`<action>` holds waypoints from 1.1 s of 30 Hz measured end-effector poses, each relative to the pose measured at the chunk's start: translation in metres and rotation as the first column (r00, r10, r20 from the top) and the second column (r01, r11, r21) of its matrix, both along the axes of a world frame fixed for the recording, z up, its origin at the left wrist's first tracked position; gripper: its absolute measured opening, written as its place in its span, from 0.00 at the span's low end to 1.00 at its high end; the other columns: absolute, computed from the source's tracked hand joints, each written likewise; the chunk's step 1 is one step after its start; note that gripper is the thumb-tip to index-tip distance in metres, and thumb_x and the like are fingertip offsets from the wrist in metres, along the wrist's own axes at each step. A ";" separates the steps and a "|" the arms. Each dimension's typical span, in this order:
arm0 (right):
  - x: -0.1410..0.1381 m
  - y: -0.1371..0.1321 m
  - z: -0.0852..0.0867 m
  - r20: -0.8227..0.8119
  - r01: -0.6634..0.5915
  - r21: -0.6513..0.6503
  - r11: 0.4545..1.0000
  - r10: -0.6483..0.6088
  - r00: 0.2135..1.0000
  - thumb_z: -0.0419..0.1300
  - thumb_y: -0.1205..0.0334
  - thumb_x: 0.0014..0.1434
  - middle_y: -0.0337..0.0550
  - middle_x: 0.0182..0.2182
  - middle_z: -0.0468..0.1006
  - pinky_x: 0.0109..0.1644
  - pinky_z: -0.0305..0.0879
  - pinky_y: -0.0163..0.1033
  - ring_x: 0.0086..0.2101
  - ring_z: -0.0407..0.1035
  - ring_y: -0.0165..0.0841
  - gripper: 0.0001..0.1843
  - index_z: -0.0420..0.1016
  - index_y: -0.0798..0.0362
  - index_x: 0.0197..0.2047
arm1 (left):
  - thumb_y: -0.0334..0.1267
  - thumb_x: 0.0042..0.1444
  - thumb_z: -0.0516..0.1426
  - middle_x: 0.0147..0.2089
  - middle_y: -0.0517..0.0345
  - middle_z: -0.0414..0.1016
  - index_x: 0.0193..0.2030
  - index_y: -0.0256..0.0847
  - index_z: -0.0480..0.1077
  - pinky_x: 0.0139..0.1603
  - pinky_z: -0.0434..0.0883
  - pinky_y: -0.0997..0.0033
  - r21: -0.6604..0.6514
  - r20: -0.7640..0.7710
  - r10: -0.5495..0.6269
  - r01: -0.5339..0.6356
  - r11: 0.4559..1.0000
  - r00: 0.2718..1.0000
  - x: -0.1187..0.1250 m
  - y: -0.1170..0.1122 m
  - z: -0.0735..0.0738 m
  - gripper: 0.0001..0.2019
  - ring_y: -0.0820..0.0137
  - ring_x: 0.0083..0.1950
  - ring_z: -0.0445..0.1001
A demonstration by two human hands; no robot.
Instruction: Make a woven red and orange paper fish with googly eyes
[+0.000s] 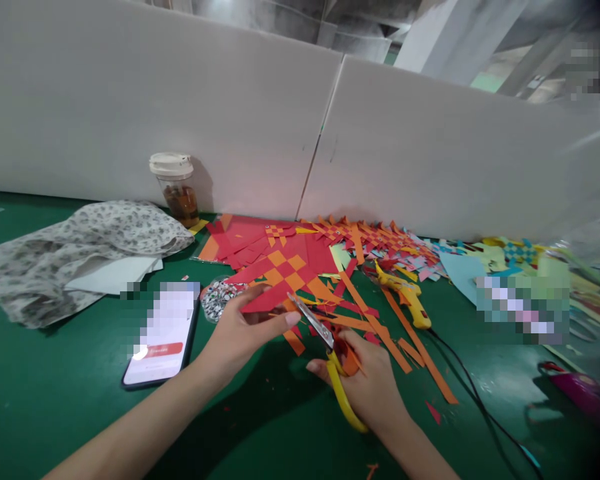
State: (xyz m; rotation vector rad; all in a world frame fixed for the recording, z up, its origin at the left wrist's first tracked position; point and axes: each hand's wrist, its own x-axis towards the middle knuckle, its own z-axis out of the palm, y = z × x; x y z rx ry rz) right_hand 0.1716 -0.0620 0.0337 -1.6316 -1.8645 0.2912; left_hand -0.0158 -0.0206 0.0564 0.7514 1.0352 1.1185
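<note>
My left hand pinches the near edge of a woven paper piece, a red and orange checkerboard with loose strip ends. In my right hand is a pair of scissors with yellow and orange handles, my fingers in the loops. The blades point up and left, their tips at the edge of the woven piece near my left fingertips. Whether the blades touch the paper I cannot tell. Orange paper strips and red scraps lie just beyond the scissors.
A phone lies left, beside a bag of googly eyes. A lidded cup and patterned cloth stand behind. A yellow glue gun with a cord is right of the strips. Woven paper fish line the partition.
</note>
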 end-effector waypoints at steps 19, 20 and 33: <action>0.002 0.001 -0.003 0.109 0.032 0.080 0.996 -0.041 0.993 0.63 0.47 0.45 0.35 0.18 0.65 0.22 0.58 0.33 0.18 0.60 0.29 0.18 0.61 0.50 0.26 | 0.41 0.47 0.63 0.32 0.61 0.75 0.33 0.39 0.73 0.33 0.76 0.73 0.168 0.111 -0.002 -0.017 0.986 0.994 -0.001 0.004 0.000 0.09 0.71 0.33 0.75; 0.003 0.001 -0.003 0.108 0.034 0.073 0.997 -0.042 0.993 0.62 0.47 0.46 0.35 0.18 0.65 0.22 0.58 0.33 0.19 0.61 0.29 0.18 0.61 0.50 0.26 | 0.40 0.47 0.63 0.32 0.61 0.75 0.33 0.40 0.73 0.33 0.76 0.73 0.168 0.108 -0.007 -0.012 0.986 0.994 0.000 0.005 0.000 0.08 0.71 0.33 0.75; 0.006 0.001 -0.006 0.098 0.031 0.028 0.999 -0.034 0.995 0.62 0.43 0.46 0.34 0.18 0.64 0.23 0.57 0.33 0.19 0.59 0.29 0.21 0.58 0.50 0.25 | 0.34 0.42 0.66 0.33 0.62 0.73 0.32 0.36 0.73 0.37 0.78 0.72 0.180 0.055 -0.024 0.014 0.984 0.998 0.000 0.007 -0.005 0.10 0.70 0.38 0.76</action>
